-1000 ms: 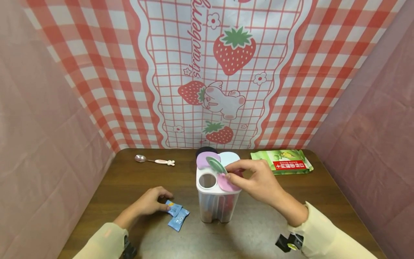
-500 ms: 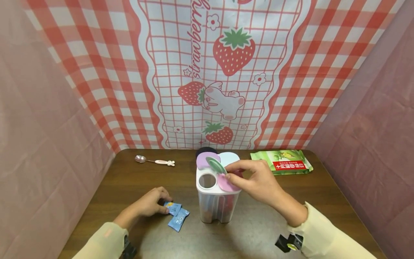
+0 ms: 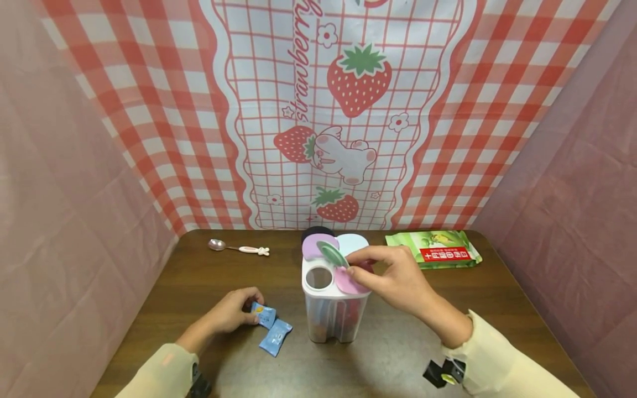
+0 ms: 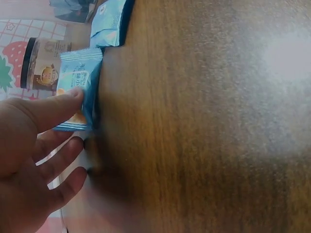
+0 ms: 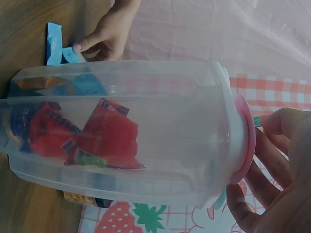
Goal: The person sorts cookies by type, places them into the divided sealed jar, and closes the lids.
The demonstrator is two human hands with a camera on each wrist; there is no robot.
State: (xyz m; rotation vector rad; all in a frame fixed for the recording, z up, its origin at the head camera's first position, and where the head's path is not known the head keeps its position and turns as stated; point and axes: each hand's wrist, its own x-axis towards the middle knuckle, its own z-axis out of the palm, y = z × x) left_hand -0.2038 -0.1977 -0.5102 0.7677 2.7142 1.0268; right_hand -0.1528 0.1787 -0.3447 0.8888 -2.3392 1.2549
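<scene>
My left hand (image 3: 234, 310) pinches a blue snack packet (image 3: 265, 314), its thumb over the printed face (image 4: 75, 68) in the left wrist view. Right beside it on the table lies a second blue packet (image 3: 276, 337). My right hand (image 3: 398, 279) holds the green flip lid (image 3: 332, 253) tilted up between thumb and fingers. Under that lid, a round opening (image 3: 319, 278) shows in the white top of the clear storage container (image 3: 330, 320). Through its wall, in the right wrist view, appear red packets (image 5: 114, 136) and a blue packet (image 5: 85, 83).
Purple (image 3: 320, 246), pale blue (image 3: 354, 243) and pink (image 3: 350, 283) lids cover the other compartments. A dark-lidded jar (image 4: 46, 63) stands behind the container. A spoon (image 3: 239, 247) lies at the back left, a green wipes pack (image 3: 435, 249) at the back right.
The left-hand packet has shifted slightly left and up, away from the second packet, and is now between thumb and fingers. The right hand and green lid have stayed in place.
</scene>
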